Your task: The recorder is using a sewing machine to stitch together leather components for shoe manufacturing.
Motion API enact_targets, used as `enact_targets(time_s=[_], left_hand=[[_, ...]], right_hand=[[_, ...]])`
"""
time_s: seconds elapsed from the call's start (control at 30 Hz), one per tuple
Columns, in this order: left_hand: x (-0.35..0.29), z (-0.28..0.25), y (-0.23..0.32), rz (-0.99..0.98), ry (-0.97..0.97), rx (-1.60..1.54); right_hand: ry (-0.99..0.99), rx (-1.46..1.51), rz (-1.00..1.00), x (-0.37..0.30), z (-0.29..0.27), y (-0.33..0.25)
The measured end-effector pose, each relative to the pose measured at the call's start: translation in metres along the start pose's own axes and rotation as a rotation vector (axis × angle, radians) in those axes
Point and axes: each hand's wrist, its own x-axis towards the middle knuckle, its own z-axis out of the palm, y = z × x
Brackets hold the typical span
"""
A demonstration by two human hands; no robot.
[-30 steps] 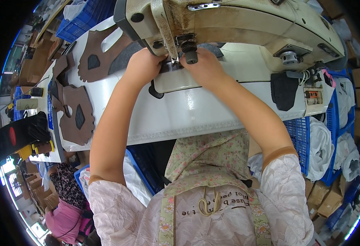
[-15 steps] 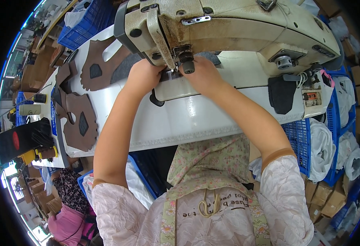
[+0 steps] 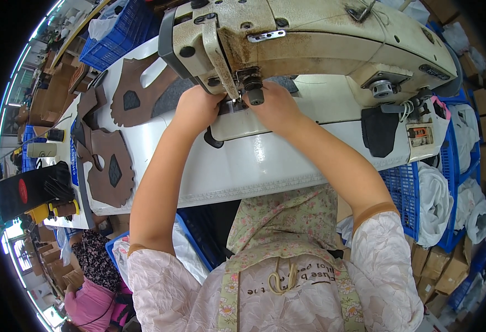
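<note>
Just before twelve o'clock, bare left hand (image 3: 197, 105); just past it, bare right hand (image 3: 273, 104). Both curled, fingertips hidden, grasp impossible to confirm. Beside and behind the hands, flat dark-grey felt-like fabric (image 3: 171, 100), apparently mid-seam; amount stitched or left not visible. Overhead, worn cream metal sewing machine (image 3: 320, 47). Toward nine and ten, scallop-edged brown leather-like panels (image 3: 104, 183), dark angular patches (image 3: 115, 170) already on. Farther, half past ten, blue plastic lattice crate (image 3: 112, 47).
</note>
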Motion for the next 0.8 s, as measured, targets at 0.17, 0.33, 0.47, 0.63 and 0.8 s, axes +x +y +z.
enact_targets(time_s=[0.17, 0.33, 0.47, 0.63, 0.8], left_hand=[[0.0009, -0.0011, 0.0027, -0.014, 0.006, 0.006], [-0.0003, 0.0021, 0.0, -0.001, 0.007, 0.027], [-0.0009, 0.0025, -0.0013, 0.003, 0.002, 0.032], [-0.0003, 0.0007, 0.0018, -0.006, 0.021, -0.007], [-0.0017, -0.0003, 0.0009, -0.01, 0.019, -0.009]], right_hand=[[0.005, 0.007, 0.022, 0.0001, 0.0003, -0.0002], [-0.001, 0.017, 0.025, 0.0013, -0.0019, -0.0003], [0.022, 0.048, 0.003, 0.0027, -0.0037, -0.0001], [-0.027, -0.011, 0.032, 0.0005, 0.0011, -0.0002], [-0.026, 0.01, 0.04, 0.0016, 0.0004, -0.002]])
